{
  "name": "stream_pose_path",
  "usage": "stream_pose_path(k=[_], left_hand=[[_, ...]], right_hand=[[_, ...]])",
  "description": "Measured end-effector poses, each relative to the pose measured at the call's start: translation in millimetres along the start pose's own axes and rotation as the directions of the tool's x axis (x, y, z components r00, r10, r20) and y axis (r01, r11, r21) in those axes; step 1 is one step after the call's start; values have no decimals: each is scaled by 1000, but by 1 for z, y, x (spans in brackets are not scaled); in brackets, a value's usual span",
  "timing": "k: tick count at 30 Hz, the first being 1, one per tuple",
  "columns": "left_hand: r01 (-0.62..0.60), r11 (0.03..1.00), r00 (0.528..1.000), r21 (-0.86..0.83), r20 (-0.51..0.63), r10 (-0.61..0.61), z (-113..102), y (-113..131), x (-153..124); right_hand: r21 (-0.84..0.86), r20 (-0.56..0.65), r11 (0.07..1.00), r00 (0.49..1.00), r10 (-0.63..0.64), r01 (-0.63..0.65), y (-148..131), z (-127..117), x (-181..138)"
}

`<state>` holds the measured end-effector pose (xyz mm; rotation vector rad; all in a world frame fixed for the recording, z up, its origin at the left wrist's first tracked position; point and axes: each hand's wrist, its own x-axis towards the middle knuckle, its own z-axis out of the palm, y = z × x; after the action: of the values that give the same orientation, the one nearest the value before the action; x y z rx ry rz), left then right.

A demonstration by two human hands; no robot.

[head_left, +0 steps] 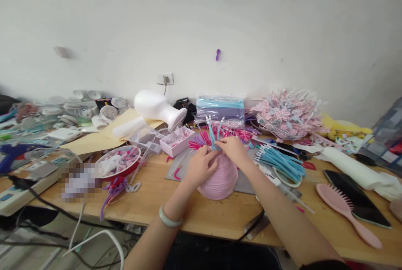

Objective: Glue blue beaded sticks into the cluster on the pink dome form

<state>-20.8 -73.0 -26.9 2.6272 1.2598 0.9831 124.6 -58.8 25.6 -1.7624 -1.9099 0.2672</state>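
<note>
A pink, ridged dome-shaped piece (219, 180) stands at the table's front middle. At its top, light blue pipe cleaners (211, 132) with white bead tips rise upright. My left hand (202, 165) lies against the dome's left side, its fingers closed at the base of the blue stems. From the right, my right hand (233, 149) pinches the same base; the fingertips are partly hidden. Just behind are looped pink and purple stems (201, 140). A bundle of blue bead-tipped pipe cleaners (279, 162) lies to the right of my right hand.
Left are a pink box (177, 142), a red-rimmed bowl (118, 177) of pieces and a power strip (28, 192) with cables. A white foam head (158, 106) lies behind. Right are a pink hairbrush (348, 215), a black tablet (358, 199) and a white roll (351, 167).
</note>
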Motion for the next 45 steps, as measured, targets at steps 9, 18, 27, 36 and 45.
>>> stream_pose_path(k=[9, 18, 27, 36, 45], left_hand=[[4, 1000, 1000, -2, -1, -4, -2, 1, 0], [-2, 1000, 1000, 2, -8, 2, 0, 1, 0], [-7, 1000, 1000, 9, -12, 7, -1, 1, 0], [-10, 1000, 1000, 15, -2, 10, -3, 1, 1], [-18, 999, 1000, 43, -14, 18, -1, 2, 0]], right_hand=[[-139, -50, 990, 999, -1, -6, -10, -4, 0], [-186, -112, 982, 994, -1, -20, -20, -17, 9], [-124, 94, 992, 996, 3, 8, -34, -54, 41], [-195, 281, 980, 956, 88, -33, -39, -60, 54], [-251, 293, 968, 951, 93, -18, -39, -62, 52]])
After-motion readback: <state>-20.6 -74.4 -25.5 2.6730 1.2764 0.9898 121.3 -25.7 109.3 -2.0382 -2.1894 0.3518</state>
